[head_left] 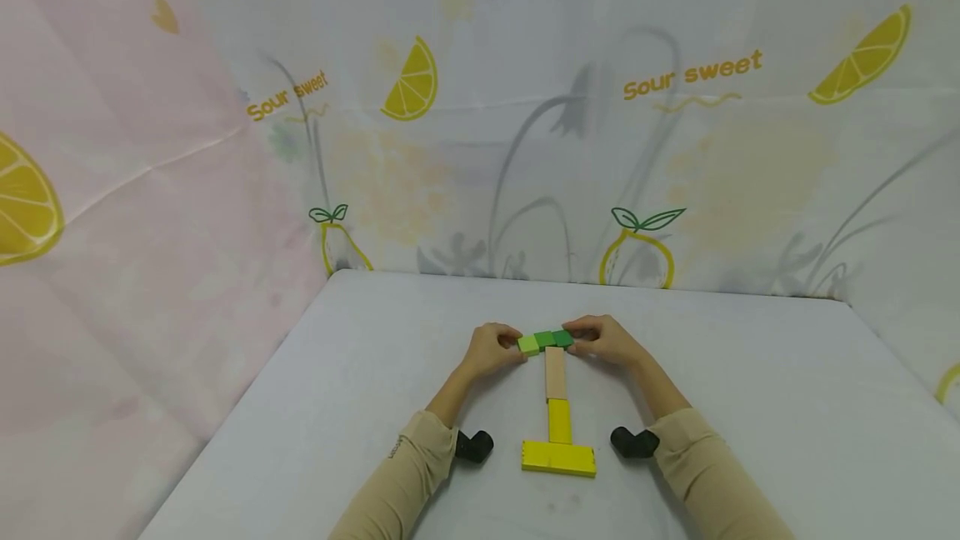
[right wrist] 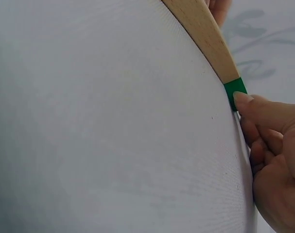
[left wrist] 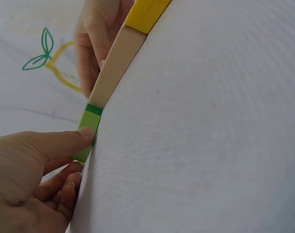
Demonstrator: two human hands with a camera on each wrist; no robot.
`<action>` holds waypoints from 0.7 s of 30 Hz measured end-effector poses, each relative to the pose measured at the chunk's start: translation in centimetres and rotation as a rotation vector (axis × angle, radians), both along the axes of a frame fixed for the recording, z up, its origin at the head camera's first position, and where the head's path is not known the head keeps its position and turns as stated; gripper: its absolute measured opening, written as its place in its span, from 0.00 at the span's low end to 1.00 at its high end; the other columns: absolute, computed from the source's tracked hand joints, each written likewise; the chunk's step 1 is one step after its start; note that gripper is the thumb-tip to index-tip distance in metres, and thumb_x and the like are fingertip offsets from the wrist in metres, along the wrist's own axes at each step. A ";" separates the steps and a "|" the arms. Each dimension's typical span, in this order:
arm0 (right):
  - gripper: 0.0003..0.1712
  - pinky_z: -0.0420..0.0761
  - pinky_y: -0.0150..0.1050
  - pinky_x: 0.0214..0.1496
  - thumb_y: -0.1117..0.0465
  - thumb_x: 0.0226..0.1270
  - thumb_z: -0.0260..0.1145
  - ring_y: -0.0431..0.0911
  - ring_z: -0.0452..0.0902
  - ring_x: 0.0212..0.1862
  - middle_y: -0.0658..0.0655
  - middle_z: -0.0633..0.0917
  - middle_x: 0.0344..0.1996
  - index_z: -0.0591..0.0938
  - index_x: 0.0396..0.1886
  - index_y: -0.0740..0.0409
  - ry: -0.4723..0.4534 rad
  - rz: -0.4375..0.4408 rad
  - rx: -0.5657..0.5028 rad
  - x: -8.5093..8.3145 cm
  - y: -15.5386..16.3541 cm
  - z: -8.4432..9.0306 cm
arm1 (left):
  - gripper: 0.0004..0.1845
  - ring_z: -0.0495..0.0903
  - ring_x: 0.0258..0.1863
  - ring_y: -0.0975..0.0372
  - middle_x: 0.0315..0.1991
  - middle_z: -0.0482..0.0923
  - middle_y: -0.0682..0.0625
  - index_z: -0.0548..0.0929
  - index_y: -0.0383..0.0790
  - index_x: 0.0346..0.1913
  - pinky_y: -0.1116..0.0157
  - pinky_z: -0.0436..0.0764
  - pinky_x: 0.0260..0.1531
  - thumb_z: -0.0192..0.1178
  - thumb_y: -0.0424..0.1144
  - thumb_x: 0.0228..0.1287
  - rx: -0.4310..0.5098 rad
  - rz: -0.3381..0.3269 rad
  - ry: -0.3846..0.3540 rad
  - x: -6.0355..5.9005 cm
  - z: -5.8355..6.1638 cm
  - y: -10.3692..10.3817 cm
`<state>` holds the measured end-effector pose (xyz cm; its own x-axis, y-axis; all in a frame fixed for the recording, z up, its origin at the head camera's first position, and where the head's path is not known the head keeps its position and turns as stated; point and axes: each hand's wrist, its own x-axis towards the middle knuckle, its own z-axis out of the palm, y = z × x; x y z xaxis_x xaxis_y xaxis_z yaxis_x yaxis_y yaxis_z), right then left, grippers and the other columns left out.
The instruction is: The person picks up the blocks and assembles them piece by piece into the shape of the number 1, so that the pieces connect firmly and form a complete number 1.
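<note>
Flat on the white table (head_left: 750, 407) lies a line of blocks: a wide yellow block (head_left: 558, 457), a small yellow block (head_left: 559, 421) and a plain wooden block (head_left: 555, 373). Across its far end runs a green row. My left hand (head_left: 517, 347) pinches the light green block (head_left: 528, 345) at the row's left end, thumb (left wrist: 64, 143) pressed on it (left wrist: 85, 141). My right hand (head_left: 573, 338) pinches the dark green block (head_left: 563, 338) at the right end, thumb (right wrist: 264, 109) on it (right wrist: 234, 92). A middle green block (head_left: 545, 338) sits between them.
Black wrist mounts (head_left: 474, 445) (head_left: 634, 442) sit on both beige sleeves beside the yellow blocks. A lemon-printed cloth (head_left: 525, 107) hangs behind and to both sides of the table. The table's left edge (head_left: 247, 407) runs diagonally toward me.
</note>
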<state>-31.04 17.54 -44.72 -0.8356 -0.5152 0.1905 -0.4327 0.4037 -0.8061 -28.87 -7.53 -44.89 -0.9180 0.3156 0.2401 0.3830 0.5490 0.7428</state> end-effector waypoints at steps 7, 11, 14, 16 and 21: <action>0.25 0.75 0.32 0.37 0.58 0.55 0.70 0.42 0.77 0.38 0.60 0.84 0.40 0.81 0.51 0.68 0.070 0.120 -0.117 -0.7 0.7 -0.8 | 0.18 0.75 0.32 0.60 0.34 0.82 0.42 0.84 0.28 0.41 0.69 0.74 0.32 0.71 0.33 0.45 0.002 -0.002 -0.010 0.1 0.1 0.0; 0.26 0.75 0.30 0.38 0.57 0.54 0.71 0.39 0.76 0.39 0.59 0.84 0.41 0.80 0.51 0.67 0.066 0.117 -0.123 -0.7 0.6 -0.9 | 0.19 0.75 0.31 0.61 0.33 0.82 0.42 0.83 0.27 0.42 0.69 0.74 0.32 0.72 0.33 0.44 0.008 -0.002 -0.013 0.1 0.1 -0.2; 0.26 0.75 0.31 0.40 0.64 0.54 0.70 0.45 0.77 0.41 0.66 0.83 0.43 0.78 0.52 0.73 0.029 0.055 -0.054 -0.4 0.1 -0.3 | 0.22 0.74 0.31 0.61 0.33 0.81 0.43 0.82 0.27 0.44 0.69 0.74 0.32 0.72 0.32 0.44 0.011 -0.005 -0.020 0.1 0.3 -0.4; 0.27 0.75 0.34 0.43 0.67 0.54 0.69 0.50 0.77 0.44 0.70 0.81 0.46 0.76 0.53 0.75 0.010 0.038 -0.011 -0.3 0.0 -0.1 | 0.23 0.74 0.32 0.60 0.34 0.81 0.43 0.81 0.26 0.46 0.68 0.74 0.34 0.72 0.33 0.45 0.004 -0.008 -0.023 0.2 0.4 -0.4; 0.30 0.74 0.48 0.54 0.68 0.55 0.69 0.61 0.75 0.52 0.72 0.78 0.52 0.73 0.56 0.77 -0.044 0.030 0.032 0.0 0.1 0.7 | 0.27 0.77 0.36 0.55 0.36 0.80 0.41 0.78 0.24 0.50 0.66 0.77 0.38 0.72 0.34 0.46 -0.006 -0.014 -0.033 0.6 1.0 -0.6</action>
<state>-31.01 17.64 -44.00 -0.8270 -0.5452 0.1374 -0.4096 0.4168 -0.8115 -28.31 -8.15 -43.87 -0.9210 0.3294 0.2080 0.3659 0.5484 0.7519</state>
